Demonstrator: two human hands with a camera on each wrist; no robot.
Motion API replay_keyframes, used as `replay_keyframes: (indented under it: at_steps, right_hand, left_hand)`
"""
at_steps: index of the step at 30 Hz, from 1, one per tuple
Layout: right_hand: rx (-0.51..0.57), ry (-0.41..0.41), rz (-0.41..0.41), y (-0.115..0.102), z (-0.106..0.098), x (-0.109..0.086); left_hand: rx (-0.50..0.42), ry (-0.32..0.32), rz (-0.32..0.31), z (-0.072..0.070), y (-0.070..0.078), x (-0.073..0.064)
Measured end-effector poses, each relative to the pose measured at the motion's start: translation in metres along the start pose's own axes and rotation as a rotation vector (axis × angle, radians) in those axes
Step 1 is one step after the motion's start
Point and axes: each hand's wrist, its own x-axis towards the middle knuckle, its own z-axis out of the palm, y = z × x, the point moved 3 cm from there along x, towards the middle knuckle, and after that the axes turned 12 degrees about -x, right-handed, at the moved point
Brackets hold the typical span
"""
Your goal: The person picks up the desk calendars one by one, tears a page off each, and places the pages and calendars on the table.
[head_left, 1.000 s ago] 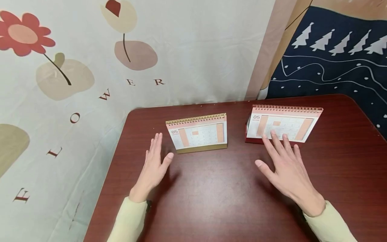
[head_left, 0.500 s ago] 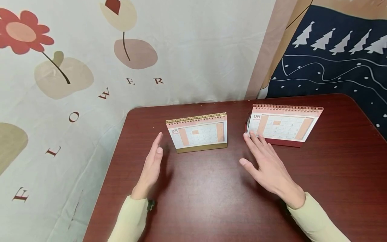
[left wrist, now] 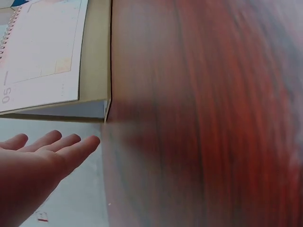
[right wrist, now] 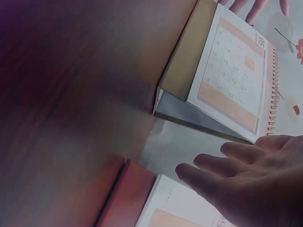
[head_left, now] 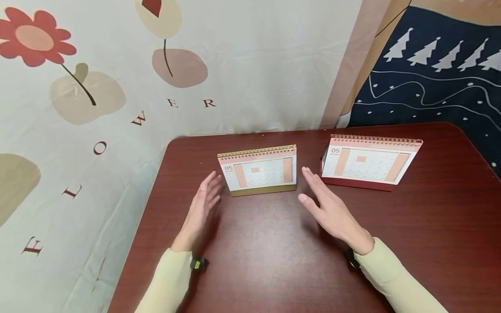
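Note:
A desk calendar with a gold base and gold spiral binding [head_left: 260, 171] stands tent-like on the table, its page marked 05. At its left side is my left hand [head_left: 199, 206], fingers loosely extended; the left wrist view shows a gap between those fingertips and the calendar's end [left wrist: 94, 71]. My right hand [head_left: 330, 211] is held with straight fingers between this calendar and a second one with a red base [head_left: 369, 163]. From the right wrist, the right hand [right wrist: 241, 165] appears apart from the gold calendar's end [right wrist: 189, 61]. Neither hand grips anything.
The dark red wooden table [head_left: 270, 261] has rounded far corners. Behind it hangs a pale cloth [head_left: 266, 65] printed with flowers and letters. A navy cloth with white trees [head_left: 430, 91] hangs at the right.
My right hand has moved left, from in front of the red-based calendar to the gold one's right side. My left hand has turned, its fingers now nearer the gold calendar. Both calendars stay put.

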Motion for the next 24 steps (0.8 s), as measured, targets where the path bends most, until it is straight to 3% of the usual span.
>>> replay_keyframes:
  at_steps: [7,15,17,20,24]
  right_hand:
    - [0.116,-0.02,0.055,0.0,0.002,0.01]
    - [0.198,-0.024,0.117,0.002,0.005,0.017]
    - [0.21,-0.028,0.12,0.002,0.005,0.017]
    - [0.22,-0.032,0.114,0.002,0.006,0.018]
    - [0.221,-0.027,0.108,0.002,0.007,0.016]
  left_hand:
    - [-0.144,-0.016,-0.092,0.001,-0.004,0.006]
    - [-0.138,-0.003,-0.134,0.002,-0.009,0.009]
    - [-0.108,0.015,-0.155,0.002,-0.011,0.011]
    - [0.015,0.047,-0.173,0.001,-0.014,0.014]
    - [0.182,0.049,-0.147,0.001,-0.016,0.019]
